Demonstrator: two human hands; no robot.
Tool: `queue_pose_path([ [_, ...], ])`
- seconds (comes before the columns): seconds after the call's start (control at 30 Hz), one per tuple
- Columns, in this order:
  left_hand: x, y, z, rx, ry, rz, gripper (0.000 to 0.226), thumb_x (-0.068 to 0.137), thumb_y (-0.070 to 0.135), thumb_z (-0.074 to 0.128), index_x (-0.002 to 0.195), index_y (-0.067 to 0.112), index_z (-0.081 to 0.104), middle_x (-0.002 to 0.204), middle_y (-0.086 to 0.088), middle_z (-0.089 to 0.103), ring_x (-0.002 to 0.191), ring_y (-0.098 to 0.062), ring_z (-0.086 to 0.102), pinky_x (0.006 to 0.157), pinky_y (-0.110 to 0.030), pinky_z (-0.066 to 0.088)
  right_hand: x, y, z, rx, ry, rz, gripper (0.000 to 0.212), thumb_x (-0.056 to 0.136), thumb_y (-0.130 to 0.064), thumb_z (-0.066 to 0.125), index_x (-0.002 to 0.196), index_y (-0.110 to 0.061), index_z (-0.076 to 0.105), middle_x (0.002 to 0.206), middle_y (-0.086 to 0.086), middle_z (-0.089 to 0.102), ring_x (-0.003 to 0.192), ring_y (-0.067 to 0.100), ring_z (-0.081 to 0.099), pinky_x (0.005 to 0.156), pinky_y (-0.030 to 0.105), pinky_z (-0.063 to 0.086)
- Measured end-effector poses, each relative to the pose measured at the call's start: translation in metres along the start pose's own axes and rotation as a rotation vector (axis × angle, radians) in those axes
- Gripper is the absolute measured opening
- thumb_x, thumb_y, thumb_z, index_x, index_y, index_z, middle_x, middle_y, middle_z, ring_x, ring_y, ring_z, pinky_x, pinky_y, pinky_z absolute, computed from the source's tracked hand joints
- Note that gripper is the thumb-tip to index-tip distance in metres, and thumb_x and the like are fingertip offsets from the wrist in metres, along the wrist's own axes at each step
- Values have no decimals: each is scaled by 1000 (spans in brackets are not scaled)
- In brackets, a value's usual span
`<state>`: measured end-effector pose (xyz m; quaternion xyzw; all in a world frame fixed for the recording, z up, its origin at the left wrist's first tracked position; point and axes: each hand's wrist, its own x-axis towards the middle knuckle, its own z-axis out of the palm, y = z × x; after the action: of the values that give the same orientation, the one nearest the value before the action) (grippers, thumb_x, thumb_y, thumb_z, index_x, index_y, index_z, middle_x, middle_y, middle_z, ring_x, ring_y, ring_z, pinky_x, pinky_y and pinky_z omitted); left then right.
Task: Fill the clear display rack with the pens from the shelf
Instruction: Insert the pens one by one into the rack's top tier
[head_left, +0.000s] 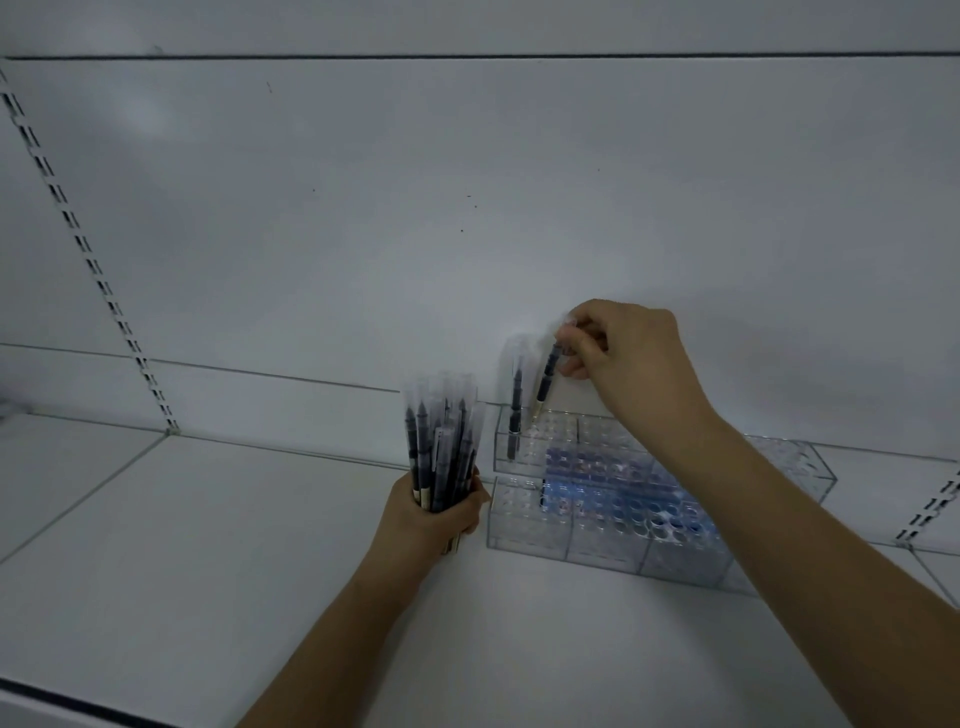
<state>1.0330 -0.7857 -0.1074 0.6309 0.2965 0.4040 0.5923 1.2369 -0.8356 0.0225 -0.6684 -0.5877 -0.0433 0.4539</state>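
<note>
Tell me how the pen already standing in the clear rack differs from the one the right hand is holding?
The standing pen sits upright in a hole at the back left corner of the clear rack, untouched; the held pen is tilted, pinched at its top by the right hand. The standing pen's lower end is inside the rack; the held pen's tip is just at the rack's top. Both look dark with clear caps.

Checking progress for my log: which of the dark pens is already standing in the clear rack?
The lone dark pen upright at the clear plastic rack's back-left corner; the others are still held in hands.
</note>
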Motion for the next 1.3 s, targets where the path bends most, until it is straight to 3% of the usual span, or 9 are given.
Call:
queue_pose_path([
  [0.17, 0, -1, 0, -5, -7, 3, 9, 72, 18, 68, 77, 10, 66, 64, -8, 60, 60, -24, 53, 52, -29, 41, 6, 2, 19, -177, -67, 12, 29, 98, -21, 59, 80, -2, 69, 74, 11, 70, 65, 24, 70, 72, 43, 59],
  [0.33, 1, -3, -2, -63, -29, 1, 16, 67, 25, 73, 78, 13, 68, 70, -10, 60, 62, -25, 54, 62, -40, 42, 4, 1, 24, -330, -140, 91, 42, 100, -36, 54, 70, -9, 66, 64, 7, 68, 57, 22, 69, 65, 39, 60],
  [0.47, 1, -4, -4, -107, -52, -4, 16, 68, 23, 73, 80, 14, 68, 73, -12, 60, 64, -28, 51, 66, -44, 41, -15, -14, 7, -368, -69, 97, 38, 98, -46, 53, 81, -15, 69, 69, 0, 68, 63, 16, 66, 67, 34, 57],
  [0.53, 2, -3, -4, -167, -66, -6, 16, 67, 19, 73, 81, 13, 68, 75, -12, 59, 64, -26, 53, 66, -42, 42, -31, -22, 4, -295, -58, 67, 32, 96, -45, 57, 83, -18, 70, 72, -5, 68, 64, 11, 63, 67, 31, 55],
  [0.73, 1, -1, -1, -234, -171, 21, 16, 70, 14, 71, 84, 10, 64, 73, -12, 55, 62, -24, 50, 60, -36, 44, -61, -23, 34, 255, -376, 204, 23, 85, -40, 73, 97, -21, 71, 85, -6, 72, 56, 6, 67, 57, 13, 51],
  [0.87, 2, -3, 1, -246, -192, -6, 18, 71, 14, 74, 85, 10, 65, 74, -13, 56, 63, -24, 53, 58, -34, 46, -56, -22, 41, 412, -396, 255, 24, 82, -35, 77, 94, -16, 68, 88, -2, 72, 63, 12, 70, 66, 25, 57],
  [0.93, 2, -3, 1, -272, -205, -23, 20, 71, 13, 74, 89, 9, 66, 75, -12, 55, 64, -23, 52, 58, -32, 46, -55, -20, 42, 480, -450, 287, 26, 81, -33, 79, 97, -17, 66, 92, -1, 72, 67, 15, 70, 71, 31, 59],
  [1.13, 0, -1, 3, -304, -249, -45, 18, 74, 7, 73, 91, 8, 65, 73, -11, 50, 63, -21, 48, 57, -31, 46, -53, -19, 37, 489, -450, 305, 20, 80, -28, 81, 91, -20, 66, 87, -2, 73, 71, 12, 71, 72, 24, 58],
  [1.3, 1, -2, 4, -237, -205, -50, 28, 68, 18, 77, 88, 3, 62, 72, -12, 52, 62, -21, 50, 58, -31, 46, -53, -20, 34, 488, -415, 360, 9, 85, -18, 76, 88, -11, 73, 83, 6, 76, 71, 13, 74, 58, 21, 54],
])
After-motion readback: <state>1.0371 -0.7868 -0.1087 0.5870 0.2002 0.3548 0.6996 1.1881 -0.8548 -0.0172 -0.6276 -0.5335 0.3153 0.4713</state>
